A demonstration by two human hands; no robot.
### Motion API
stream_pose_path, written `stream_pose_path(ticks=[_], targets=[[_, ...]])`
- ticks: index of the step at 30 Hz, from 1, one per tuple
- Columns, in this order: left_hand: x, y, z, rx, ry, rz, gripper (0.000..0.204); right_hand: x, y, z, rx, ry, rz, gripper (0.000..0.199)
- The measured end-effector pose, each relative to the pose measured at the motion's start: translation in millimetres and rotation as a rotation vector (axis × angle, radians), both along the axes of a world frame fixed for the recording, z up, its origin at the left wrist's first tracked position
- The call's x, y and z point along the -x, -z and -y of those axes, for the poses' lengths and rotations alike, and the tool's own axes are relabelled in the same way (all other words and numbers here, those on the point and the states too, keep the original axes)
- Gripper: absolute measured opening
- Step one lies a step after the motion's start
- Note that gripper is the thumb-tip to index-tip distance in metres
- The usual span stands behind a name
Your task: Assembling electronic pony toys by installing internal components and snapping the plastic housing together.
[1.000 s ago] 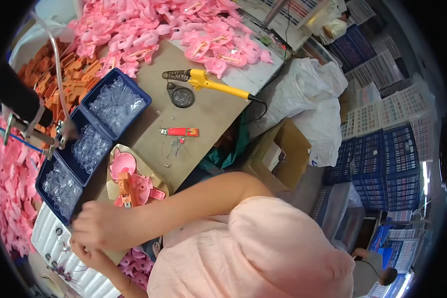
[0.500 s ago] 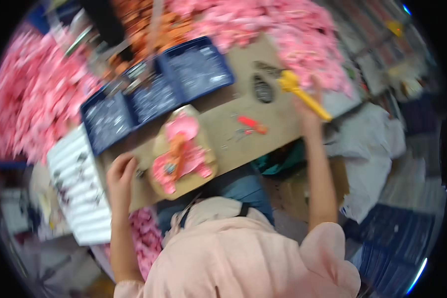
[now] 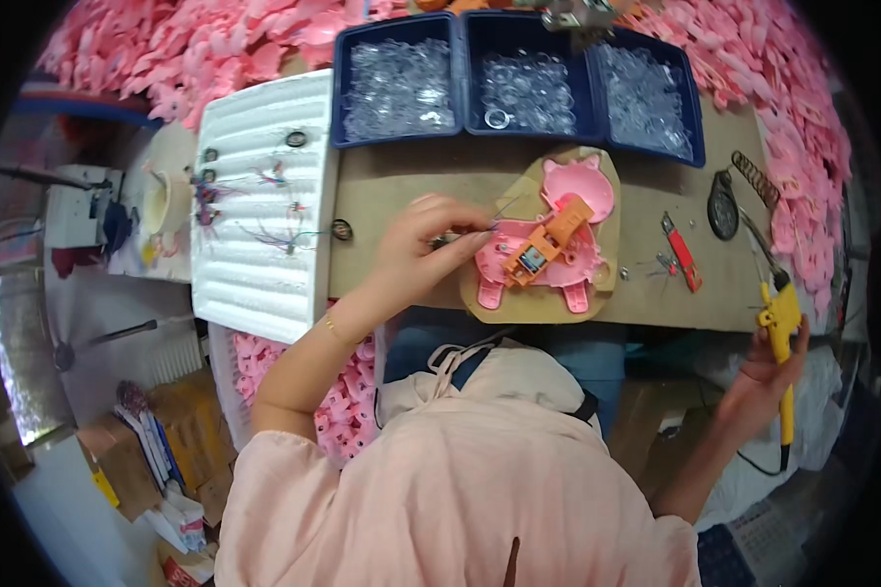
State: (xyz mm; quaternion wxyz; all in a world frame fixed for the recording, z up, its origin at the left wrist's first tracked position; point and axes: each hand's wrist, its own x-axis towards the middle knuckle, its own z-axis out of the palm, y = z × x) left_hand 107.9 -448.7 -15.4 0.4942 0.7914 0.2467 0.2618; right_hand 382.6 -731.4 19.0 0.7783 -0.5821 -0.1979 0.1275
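Note:
My left hand is closed in a pinch at the left edge of a pink pig-shaped plastic shell. A thin wire sticks out at its fingertips; a small dark part sits partly hidden under the fingers. Across the shell lies an orange plastic piece with a small component in it, all resting on a tan, shaped board. Over at the right table edge, my right hand is wrapped round a yellow soldering iron, its metal front pointing up and away beside a coiled spring holder.
Blue bins of clear plastic parts stand behind the board. On the left, a white foam tray carries wired round parts. A red cutter and a black oval object lie at right. Pink parts heap up along the back.
The view has turned and shifted. My left hand has moved from beside the foam tray to the pink shell's edge. The soldering iron and my right hand are now nearer the table's front right.

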Motion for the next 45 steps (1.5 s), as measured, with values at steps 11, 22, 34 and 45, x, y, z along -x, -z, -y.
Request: stream_pose_path(ticks=[11, 22, 34, 45], targets=[[11, 28, 48, -0.978, 0.016, -0.074, 0.017, 73, -7, -63, 0.169, -0.167, 0.120, 0.061], [5, 16, 58, -0.377, -0.058, -0.095, 0.016, 83, 1, -29, 0.265, -0.089, 0.209, 0.064], [-10, 21, 64, -0.229, -0.257, -0.106, 0.006, 101, 7, -6, 0.115, -0.578, 0.549, 0.067], [-14, 28, 62, -0.303, -0.270, -0.071, 0.004, 104, -7, -21, 0.421, -0.699, 0.842, 0.062]])
